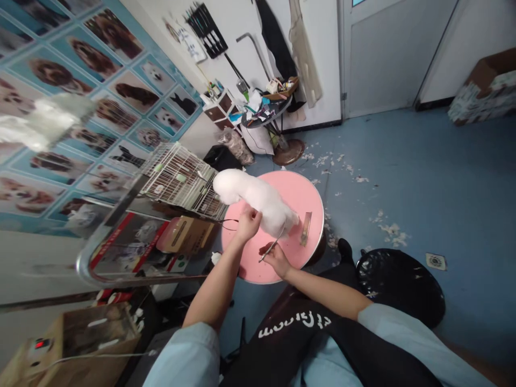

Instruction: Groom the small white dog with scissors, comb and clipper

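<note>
A fluffy white dog (258, 199) stands on a round pink table (258, 269), its head toward the cage on the left. My left hand (249, 223) is closed at the dog's near side; whatever it pinches is hidden, perhaps only fur. My right hand (277, 260) grips a pair of scissors (274, 244), whose blades point up at the fur near the dog's rear. A metal comb (306, 229) lies on the table to the right of the dog.
A metal grooming arm (86, 263) bends around at left, beside a wire cage (181, 180) and a cardboard box (189, 235). A black round stool (399, 285) stands to my right. Fur clippings (393, 234) litter the blue floor. Behind is a cluttered small table (266, 115).
</note>
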A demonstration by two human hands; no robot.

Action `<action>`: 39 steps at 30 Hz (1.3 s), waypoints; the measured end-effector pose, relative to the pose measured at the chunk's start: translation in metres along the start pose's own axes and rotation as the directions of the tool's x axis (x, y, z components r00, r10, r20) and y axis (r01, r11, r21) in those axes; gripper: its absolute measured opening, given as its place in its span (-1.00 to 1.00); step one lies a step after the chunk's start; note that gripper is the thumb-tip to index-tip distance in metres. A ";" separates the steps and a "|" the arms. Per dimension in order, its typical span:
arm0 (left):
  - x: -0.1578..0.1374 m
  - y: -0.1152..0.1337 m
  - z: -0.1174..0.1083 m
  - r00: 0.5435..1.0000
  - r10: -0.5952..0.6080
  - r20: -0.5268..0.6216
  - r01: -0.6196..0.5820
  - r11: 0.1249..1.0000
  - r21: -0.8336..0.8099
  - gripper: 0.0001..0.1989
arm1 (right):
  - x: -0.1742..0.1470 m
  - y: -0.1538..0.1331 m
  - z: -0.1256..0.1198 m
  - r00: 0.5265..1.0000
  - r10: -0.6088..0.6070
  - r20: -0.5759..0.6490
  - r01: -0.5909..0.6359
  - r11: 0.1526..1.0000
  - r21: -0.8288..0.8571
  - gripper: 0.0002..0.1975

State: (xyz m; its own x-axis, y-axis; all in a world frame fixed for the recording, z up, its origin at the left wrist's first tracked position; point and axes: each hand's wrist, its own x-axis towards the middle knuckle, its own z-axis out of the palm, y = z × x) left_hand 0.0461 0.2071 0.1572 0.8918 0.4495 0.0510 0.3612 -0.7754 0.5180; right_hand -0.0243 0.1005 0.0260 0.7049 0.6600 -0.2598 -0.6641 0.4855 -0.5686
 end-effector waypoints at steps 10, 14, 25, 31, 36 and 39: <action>-0.005 -0.003 -0.001 0.999 -0.030 -0.041 0.029 0.999 -0.032 -0.76 | -0.001 -0.011 -0.012 0.988 0.071 0.136 -0.063 0.996 -0.059 -0.56; -0.009 -0.002 -0.005 0.995 -0.072 -0.065 0.072 0.997 -0.003 -0.75 | -0.001 -0.014 -0.016 0.973 0.123 0.194 -0.119 0.992 -0.033 -0.55; -0.010 -0.005 -0.009 0.985 -0.136 -0.106 0.141 0.989 0.050 -0.77 | 0.011 -0.012 -0.035 0.901 0.241 0.361 -0.242 0.969 -0.043 -0.41; -0.017 -0.008 -0.007 0.979 -0.153 -0.137 0.162 0.985 0.055 -0.81 | 0.014 -0.018 -0.044 0.878 0.334 0.344 -0.309 0.942 -0.126 -0.41; -0.020 -0.012 -0.002 0.961 -0.194 -0.195 0.205 0.978 0.037 -0.82 | 0.023 -0.034 -0.048 0.852 0.363 0.376 -0.310 0.930 -0.195 -0.46; -0.022 -0.017 -0.001 0.949 -0.234 -0.213 0.242 0.970 0.013 -0.82 | 0.028 -0.042 -0.052 0.826 0.402 0.394 -0.330 0.913 -0.240 -0.47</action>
State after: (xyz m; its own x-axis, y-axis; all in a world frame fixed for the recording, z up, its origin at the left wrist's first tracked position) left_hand 0.0199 0.2105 0.1480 0.7034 0.7024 0.1090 0.5701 -0.6491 0.5037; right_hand 0.0361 0.0685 0.0021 0.2174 0.9666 -0.1360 -0.7794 0.0880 -0.6203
